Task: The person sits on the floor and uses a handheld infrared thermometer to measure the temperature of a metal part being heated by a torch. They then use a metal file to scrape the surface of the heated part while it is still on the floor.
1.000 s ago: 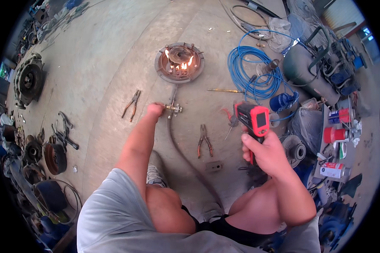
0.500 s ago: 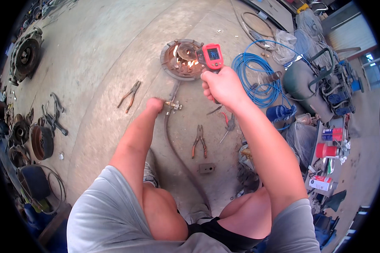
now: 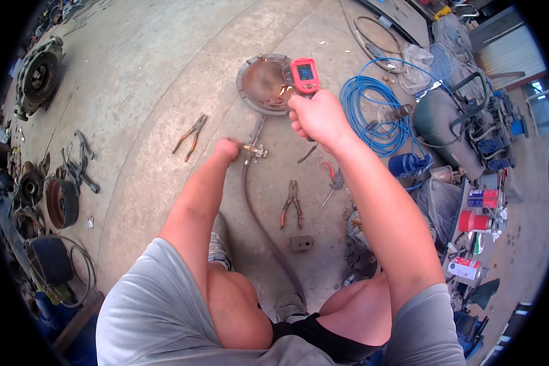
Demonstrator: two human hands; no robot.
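My right hand (image 3: 321, 117) is wrapped round the handle of a red infrared thermometer (image 3: 305, 74) with a lit screen, held up by the right edge of a round gas burner (image 3: 244, 94). A small flame (image 3: 285, 91) shows at that edge, partly covered by the thermometer. Inside the ring the surface looks brown and smeared. My left hand (image 3: 227, 149) is closed at the brass valve (image 3: 254, 150) on the burner's pipe; its fingertips are partly hidden. From the valve a dark hose (image 3: 247, 192) runs back between my feet.
Pliers (image 3: 191, 138) lie left of the pipe, more pliers (image 3: 292, 204) and a metal block (image 3: 301, 243) right of the hose. Coiled blue hose (image 3: 363, 104), a green tank (image 3: 436, 119) and cans (image 3: 482, 198) stand right. Metal parts (image 3: 39, 76) line the left.
The flames in the burner have shrunk from several spread across it to a small one at the right edge. The view has shifted slightly; both hands keep their holds.
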